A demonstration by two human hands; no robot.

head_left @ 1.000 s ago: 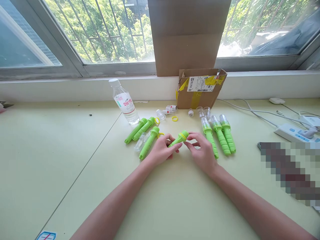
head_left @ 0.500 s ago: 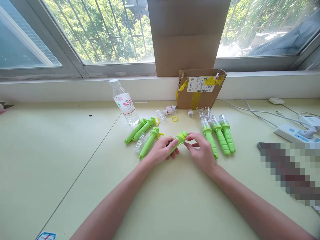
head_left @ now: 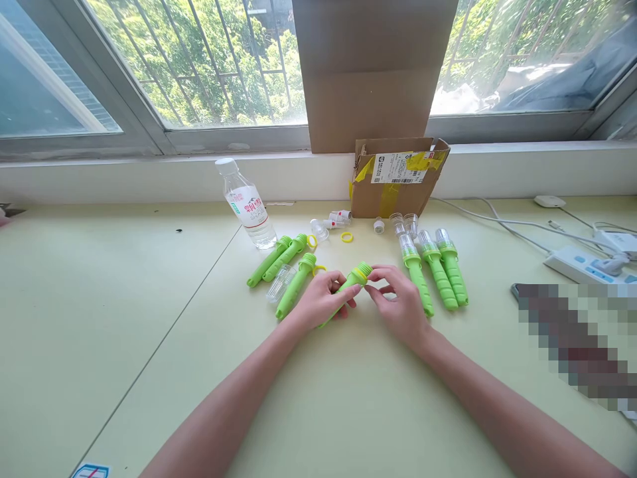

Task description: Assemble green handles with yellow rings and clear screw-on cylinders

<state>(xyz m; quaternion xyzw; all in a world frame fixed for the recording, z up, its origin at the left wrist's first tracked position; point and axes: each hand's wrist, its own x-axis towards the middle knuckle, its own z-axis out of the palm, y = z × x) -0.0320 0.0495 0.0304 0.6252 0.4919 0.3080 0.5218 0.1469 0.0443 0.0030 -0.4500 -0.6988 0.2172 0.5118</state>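
My left hand [head_left: 323,300] is closed round a green ribbed torch handle [head_left: 348,289], which tilts with its threaded end up and to the right. A yellow ring [head_left: 360,273] sits round the neck just below the thread. At that neck the thumb and index finger of my right hand [head_left: 402,302] are pinched together, touching the ring's edge; exactly what lies between the fingertips is partly hidden. Left of my hands lie several green handles [head_left: 297,285] without caps and a clear ribbed cap [head_left: 281,283]. On the right, green torches [head_left: 440,279] with clear caps lie side by side.
Loose yellow rings [head_left: 347,237], small white parts [head_left: 341,218] and clear caps [head_left: 411,224] lie further back. A water bottle [head_left: 247,206] stands at left, a cardboard box [head_left: 393,186] at the back. Cables and a power strip [head_left: 582,265] are at right.
The threaded end of the handle has dropped slightly and shifted left, and more of its lower end shows below my left hand. My right fingers stay at its neck.
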